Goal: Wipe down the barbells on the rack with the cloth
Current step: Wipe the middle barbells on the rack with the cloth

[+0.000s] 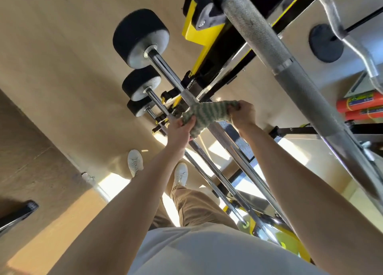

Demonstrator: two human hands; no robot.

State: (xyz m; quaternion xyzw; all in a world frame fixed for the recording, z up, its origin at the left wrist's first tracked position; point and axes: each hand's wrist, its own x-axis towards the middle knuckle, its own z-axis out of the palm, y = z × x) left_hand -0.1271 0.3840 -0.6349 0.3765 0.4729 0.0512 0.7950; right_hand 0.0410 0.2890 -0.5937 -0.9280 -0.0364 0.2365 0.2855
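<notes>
The striped green-and-white cloth [207,113] is seen draped over the knurled shaft of a barbell [163,67], stretched across it between the two hands, so that the bar passes beneath the middle of the cloth while each end is gathered into a fist. One end is bunched in the left hand [179,129], just to the left of the bar, with the fingers [189,122] curled tightly round the fabric; the other end is gripped by the right hand [243,114], on the far side of the bar, its fingertips [235,107] folded in over the cloth's edge. The wiped barbell is carried on a yellow-and-black rack [199,32], and its black round weight [141,38] is seen at the far end. Two more barbells, with smaller black weights [141,82] [135,109], are held on the same rack below it, their shafts running parallel. A thicker knurled bar [259,36] is seen closest to the camera, crossing the upper right of the view, and a curved bar [339,26] lies beyond it. Two orange cylinders [360,104] are visible at the right edge. White shoes [134,163] are planted on the tan floor [62,67] beside the rack.
</notes>
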